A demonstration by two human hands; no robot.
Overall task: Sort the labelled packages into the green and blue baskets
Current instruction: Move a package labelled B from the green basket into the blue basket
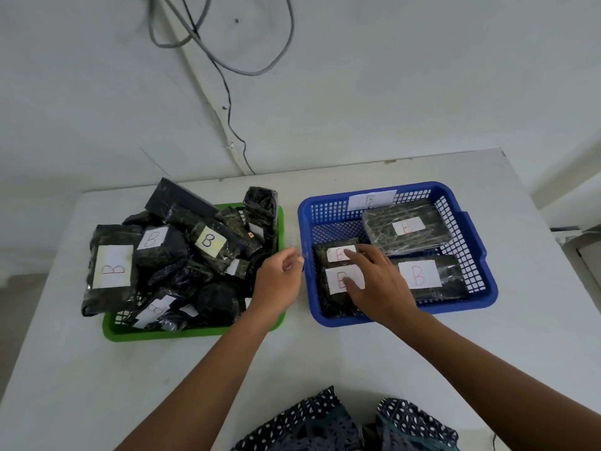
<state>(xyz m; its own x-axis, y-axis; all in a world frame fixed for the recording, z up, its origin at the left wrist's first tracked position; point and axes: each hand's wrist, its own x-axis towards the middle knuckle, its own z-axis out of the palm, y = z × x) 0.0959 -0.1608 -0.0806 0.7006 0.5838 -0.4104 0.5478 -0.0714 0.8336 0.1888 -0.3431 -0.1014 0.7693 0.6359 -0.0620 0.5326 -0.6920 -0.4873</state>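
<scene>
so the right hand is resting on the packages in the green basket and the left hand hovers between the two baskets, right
Not quite. In the head view the right hand rests on packages in the blue basket, not the green basket. The left hand does hover between the two baskets.

Soft, even, rather dim light, faint shadows, slight overall blur, and wide-angle bending toward the edges.

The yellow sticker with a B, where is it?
In the head view, the yellow sticker is on a black package atop the pile in the green basket, left of the blue basket.
</scene>
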